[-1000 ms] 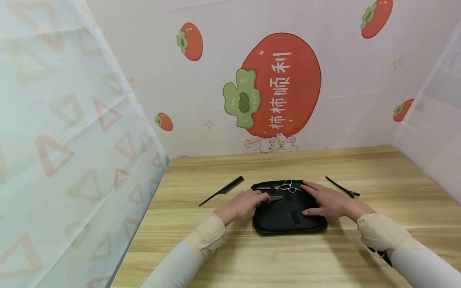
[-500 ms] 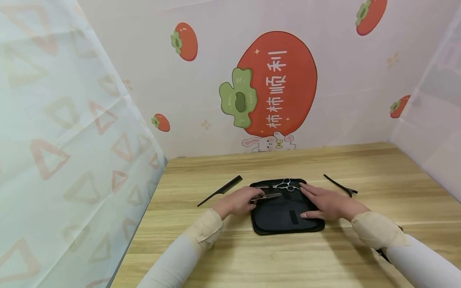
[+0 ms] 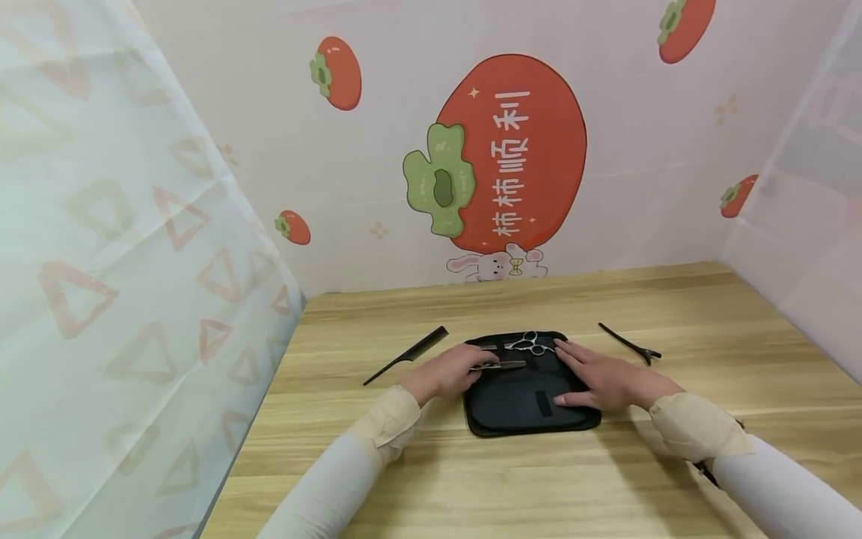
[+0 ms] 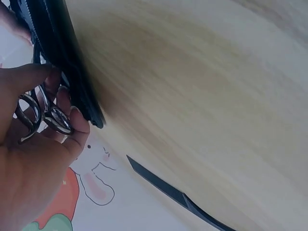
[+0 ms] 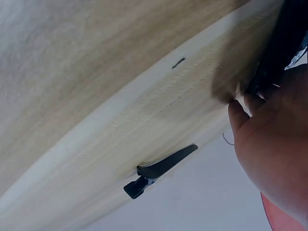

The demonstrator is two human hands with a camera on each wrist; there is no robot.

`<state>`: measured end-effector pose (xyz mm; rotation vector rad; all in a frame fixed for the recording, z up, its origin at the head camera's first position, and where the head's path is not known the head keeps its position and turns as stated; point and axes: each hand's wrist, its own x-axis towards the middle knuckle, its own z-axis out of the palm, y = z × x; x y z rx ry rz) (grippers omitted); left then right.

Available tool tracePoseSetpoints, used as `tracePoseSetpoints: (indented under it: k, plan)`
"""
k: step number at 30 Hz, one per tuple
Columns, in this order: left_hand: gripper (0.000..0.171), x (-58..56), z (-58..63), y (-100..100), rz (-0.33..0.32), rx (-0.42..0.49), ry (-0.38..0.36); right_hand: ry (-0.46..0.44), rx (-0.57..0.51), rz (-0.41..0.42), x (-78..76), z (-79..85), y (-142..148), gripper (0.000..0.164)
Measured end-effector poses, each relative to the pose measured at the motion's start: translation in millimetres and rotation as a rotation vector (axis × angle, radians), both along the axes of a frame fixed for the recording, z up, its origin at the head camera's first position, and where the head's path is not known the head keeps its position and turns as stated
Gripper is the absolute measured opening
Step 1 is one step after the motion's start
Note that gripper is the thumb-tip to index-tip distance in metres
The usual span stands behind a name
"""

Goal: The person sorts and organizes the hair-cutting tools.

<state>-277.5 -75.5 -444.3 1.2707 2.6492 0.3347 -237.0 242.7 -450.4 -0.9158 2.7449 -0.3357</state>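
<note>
My left hand [image 3: 450,372] pinches a pair of hair scissors [image 3: 509,364] by the finger rings, which show clearly between thumb and fingers in the left wrist view. Their blades point right, over the upper part of an open black zip case [image 3: 505,412]. A second pair of silver scissors [image 3: 530,343] lies along the case's far side, its rings near my right fingertips. My right hand [image 3: 599,378] rests on the case's right edge, fingers extended and thumb spread towards me. In the right wrist view, part of that hand [image 5: 272,139] shows at the case's rim.
Left of the case lies a black tail comb [image 3: 420,349] on the wooden table [image 3: 512,479]. A black hair clip [image 3: 629,344] lies to the right of it. Printed cloth walls [image 3: 377,262] stand behind the table and along both sides.
The scissors in my left hand have shifted and turned slightly over the case, with the hand's grip changing around the rings. My right hand stays on the case's right edge.
</note>
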Motion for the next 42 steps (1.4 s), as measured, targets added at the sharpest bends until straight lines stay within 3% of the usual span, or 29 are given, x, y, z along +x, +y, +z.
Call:
tracePoseSetpoints:
  k: [11, 15, 27, 42]
  plan:
    - [0.038, -3.1, -3.5, 12, 0.011, -0.004, 0.016, -0.036, 0.009, -0.019, -1.3, -1.4, -1, 0.102]
    - [0.038, -1.1, -1.6, 18, 0.040, -0.011, -0.003, -0.081, 0.001, -0.030, -1.4, 0.0, -3, 0.105]
    - [0.035, -3.8, -7.6, 33, 0.132, -0.079, 0.058, -0.098, -0.021, -0.033, 0.5, 3.2, -4, 0.105]
    - [0.034, -9.4, -12.9, 48, 0.097, -0.051, 0.090, -0.093, -0.013, -0.032, 1.1, 2.4, -4, 0.104]
